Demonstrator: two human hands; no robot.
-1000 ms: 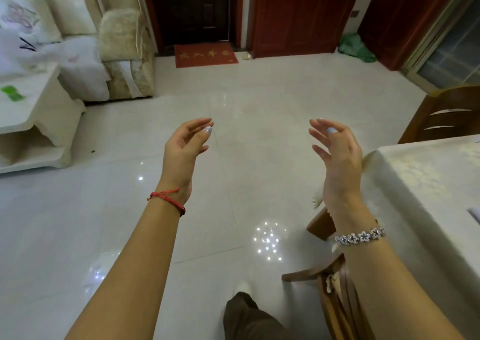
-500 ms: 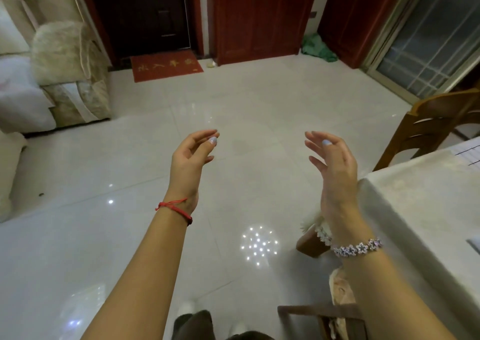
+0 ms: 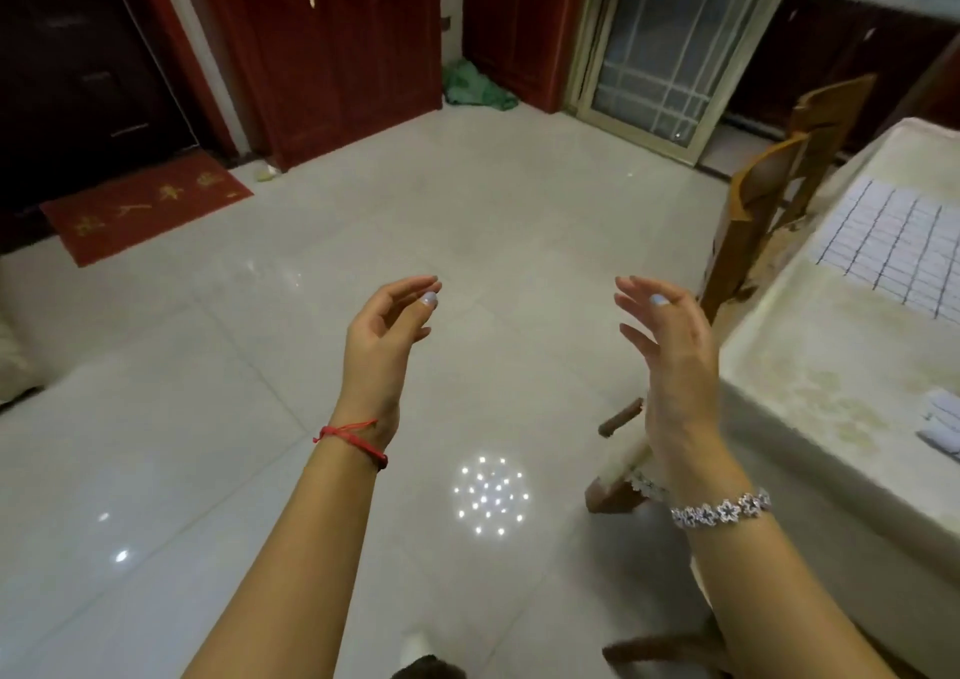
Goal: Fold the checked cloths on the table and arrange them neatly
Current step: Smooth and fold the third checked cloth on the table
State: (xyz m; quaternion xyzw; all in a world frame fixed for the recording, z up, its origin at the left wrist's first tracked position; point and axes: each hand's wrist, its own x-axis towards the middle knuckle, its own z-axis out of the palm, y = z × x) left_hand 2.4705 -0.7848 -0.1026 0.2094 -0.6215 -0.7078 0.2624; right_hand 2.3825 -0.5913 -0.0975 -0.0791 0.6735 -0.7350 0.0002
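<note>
A white cloth with dark check lines (image 3: 891,252) lies flat on the table (image 3: 810,366) at the right edge. A second small pale cloth (image 3: 943,426) shows partly at the frame's right edge, nearer to me. My left hand (image 3: 382,346) is raised over the floor, palm inward, fingers relaxed, holding nothing. My right hand (image 3: 670,361) is raised the same way, just left of the table's corner, empty. Both hands are apart from the cloths.
The table wears a cream patterned cover. A wooden chair (image 3: 769,200) stands at its far side and another chair (image 3: 623,476) below my right hand. Glossy tiled floor, red cabinets (image 3: 332,39), a red doormat (image 3: 145,205) and a glass door (image 3: 670,55) lie beyond.
The view has swung to the right, bringing the table and the checked cloth into sight while the sofa left. Both hands stay raised and empty in the same pose.
</note>
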